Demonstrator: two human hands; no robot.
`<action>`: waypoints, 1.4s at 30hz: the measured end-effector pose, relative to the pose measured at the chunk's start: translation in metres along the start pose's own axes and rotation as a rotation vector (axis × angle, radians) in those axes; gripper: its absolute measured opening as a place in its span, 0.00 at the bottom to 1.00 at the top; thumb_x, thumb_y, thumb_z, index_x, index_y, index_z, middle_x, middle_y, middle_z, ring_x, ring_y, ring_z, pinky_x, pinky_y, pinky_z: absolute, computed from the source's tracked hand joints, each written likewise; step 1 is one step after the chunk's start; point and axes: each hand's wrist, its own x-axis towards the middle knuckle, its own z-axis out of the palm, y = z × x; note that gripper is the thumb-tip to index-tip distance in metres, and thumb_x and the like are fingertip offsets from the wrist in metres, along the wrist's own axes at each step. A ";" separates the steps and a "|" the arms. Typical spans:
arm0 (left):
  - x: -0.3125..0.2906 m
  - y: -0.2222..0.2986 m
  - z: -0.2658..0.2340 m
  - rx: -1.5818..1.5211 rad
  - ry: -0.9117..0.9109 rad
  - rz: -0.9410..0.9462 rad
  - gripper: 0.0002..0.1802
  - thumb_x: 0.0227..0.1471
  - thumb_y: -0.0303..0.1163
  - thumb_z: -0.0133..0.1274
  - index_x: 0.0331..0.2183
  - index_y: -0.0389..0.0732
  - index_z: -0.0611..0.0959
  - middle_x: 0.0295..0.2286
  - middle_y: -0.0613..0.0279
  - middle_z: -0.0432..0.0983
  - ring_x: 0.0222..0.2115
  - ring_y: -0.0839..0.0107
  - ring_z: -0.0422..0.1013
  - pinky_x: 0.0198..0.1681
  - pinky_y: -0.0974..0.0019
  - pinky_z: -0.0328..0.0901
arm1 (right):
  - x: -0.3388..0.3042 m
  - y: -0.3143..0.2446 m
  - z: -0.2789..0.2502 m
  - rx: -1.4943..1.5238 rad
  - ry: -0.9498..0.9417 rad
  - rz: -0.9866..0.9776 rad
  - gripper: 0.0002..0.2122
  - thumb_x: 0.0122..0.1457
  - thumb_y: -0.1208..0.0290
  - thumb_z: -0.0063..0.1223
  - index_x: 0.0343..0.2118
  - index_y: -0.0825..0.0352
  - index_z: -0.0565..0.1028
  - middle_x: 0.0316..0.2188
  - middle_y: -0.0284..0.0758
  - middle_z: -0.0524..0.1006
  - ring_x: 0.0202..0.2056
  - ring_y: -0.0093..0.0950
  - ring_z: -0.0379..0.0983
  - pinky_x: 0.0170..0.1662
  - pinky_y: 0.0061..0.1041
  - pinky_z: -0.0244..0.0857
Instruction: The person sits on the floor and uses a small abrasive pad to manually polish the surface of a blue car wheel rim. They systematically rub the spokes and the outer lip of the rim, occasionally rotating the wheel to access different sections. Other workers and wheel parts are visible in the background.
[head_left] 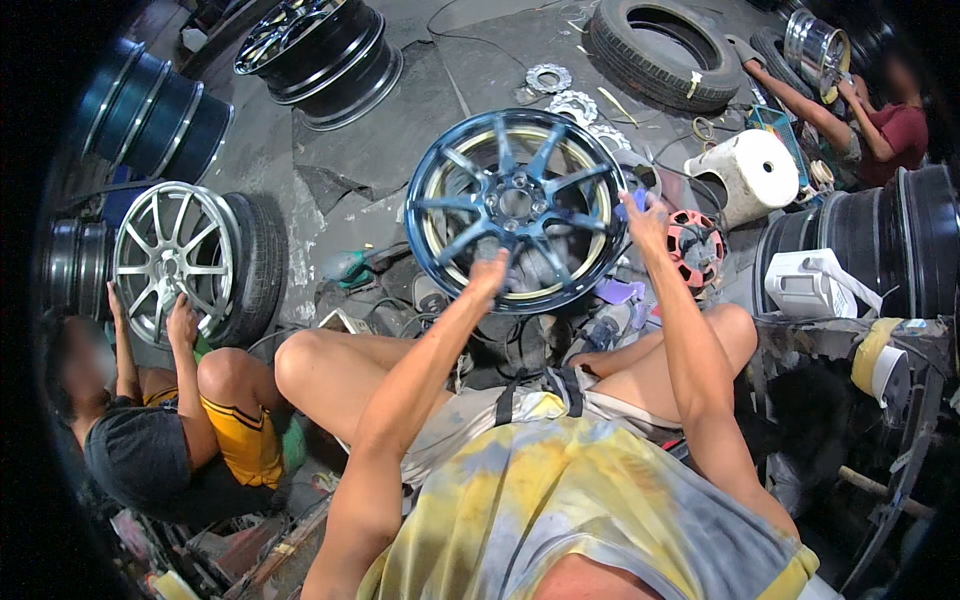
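Straight before us, the blue wheel [537, 193] shows its spoked face. Our right hand [645, 220] pinches a purple pad [634, 205] at its edge; our left hand [488, 274] blurs over a lower spoke, grip unclear. We probably do best bracing it and pressing evenly.

No text, label, brand, number or sign can be read on anything in view, whether on the blue wheel [537, 203], the big tyre [635, 72], the white box [798, 288], the stool [740, 180] or the shirt [590, 490].
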 end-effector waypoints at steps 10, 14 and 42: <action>-0.056 0.101 -0.020 0.798 -0.310 0.467 0.26 0.58 0.54 0.60 0.38 0.39 0.90 0.30 0.46 0.84 0.32 0.60 0.81 0.43 0.56 0.72 | -0.072 -0.014 -0.003 -0.286 -0.674 -0.188 0.20 0.54 0.59 0.69 0.39 0.72 0.76 0.35 0.52 0.81 0.41 0.48 0.80 0.44 0.42 0.73; -0.075 0.119 0.003 0.331 -0.607 0.405 0.19 0.57 0.40 0.65 0.45 0.37 0.87 0.34 0.64 0.83 0.34 0.76 0.76 0.38 0.69 0.70 | -0.100 -0.013 0.007 -0.228 -0.824 -0.282 0.26 0.52 0.56 0.71 0.43 0.72 0.74 0.34 0.53 0.79 0.39 0.52 0.77 0.44 0.43 0.70; -0.033 0.117 0.029 1.419 -0.239 1.072 0.40 0.52 0.25 0.57 0.65 0.52 0.68 0.43 0.48 0.70 0.45 0.49 0.72 0.47 0.52 0.72 | -0.082 -0.009 -0.008 -0.112 -0.327 -0.351 0.15 0.59 0.67 0.61 0.46 0.70 0.78 0.38 0.50 0.77 0.39 0.50 0.76 0.44 0.44 0.70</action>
